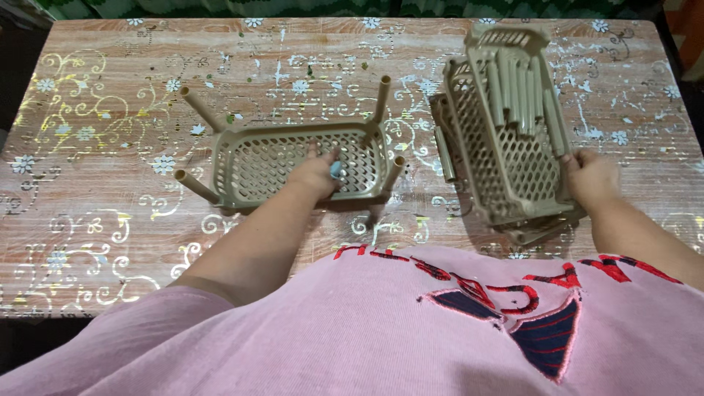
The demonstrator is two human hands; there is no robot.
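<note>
On the patterned table [110, 242], my left hand [317, 174] rests inside the tan mesh tray [253, 165], palm down on its near rim, fingers loosely curled over something small and bluish that I cannot make out; whether it truly grips it I cannot tell. My right hand [590, 178] is closed around the near corner of the stack [506, 139] of matching trays, thumb on top, holding that end slightly off the table. As I judge it, the risk sits there: loose pegs [524, 92] lie in the top tray of the stack, and with the stack tilted and pinched at one corner only, they could roll out, or the nested trays could slide apart. The single tray stands with four posts plugged into its corners, the two left ones [196, 187] splayed outward; pressure from my left hand could lever one loose. That tray sits mid-table, just in front of me; the stack lies to its right, near it but apart, angled away toward the far edge.
</note>
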